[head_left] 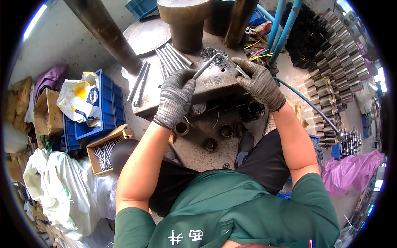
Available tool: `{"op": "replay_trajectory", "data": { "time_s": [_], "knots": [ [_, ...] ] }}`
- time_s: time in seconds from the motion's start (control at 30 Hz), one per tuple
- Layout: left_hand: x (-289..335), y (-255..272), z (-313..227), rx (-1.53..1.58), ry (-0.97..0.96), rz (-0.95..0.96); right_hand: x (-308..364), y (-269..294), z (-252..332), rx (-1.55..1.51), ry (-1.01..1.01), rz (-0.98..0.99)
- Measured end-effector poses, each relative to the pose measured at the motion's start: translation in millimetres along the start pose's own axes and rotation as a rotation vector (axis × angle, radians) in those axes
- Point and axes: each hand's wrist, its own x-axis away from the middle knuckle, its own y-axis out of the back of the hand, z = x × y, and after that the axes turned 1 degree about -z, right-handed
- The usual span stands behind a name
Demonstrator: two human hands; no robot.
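Note:
My left hand [177, 98], in a grey knitted glove, is closed round a slim silver metal rod [204, 68]. The rod slants up and to the right over the metal worktop [198, 89]. In a matching glove, my right hand [261, 82] grips a slim metal tool [242, 72] that points at the rod's far end. The two tips nearly meet; whether they touch is too small to tell. Just behind them lies a pile of small dark metal rings [211, 53]. Several silver rods [175, 58] lie on the worktop beyond my left hand.
A thick steel column [103, 33] and a round-topped press part [185, 29] rise at the back. To the left stand blue crates [111, 97] and a cardboard box [96, 163] of rods. Stacked metal cylinders [335, 53] fill the right. A hose [304, 96] runs beside my right arm.

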Motion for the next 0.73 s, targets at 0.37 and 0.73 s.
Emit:
{"op": "replay_trajectory", "data": {
  "time_s": [0.37, 0.73],
  "knots": [
    [5.0, 14.6, -17.9, 0.153, 0.112, 0.067, 0.8, 26.3, -0.3, -0.065, -0.021, 0.182],
    [7.4, 28.7, -17.3, 0.201, 0.169, 0.197, 3.0, 33.2, 7.9, -0.001, -0.077, 0.418]
  ]
}}
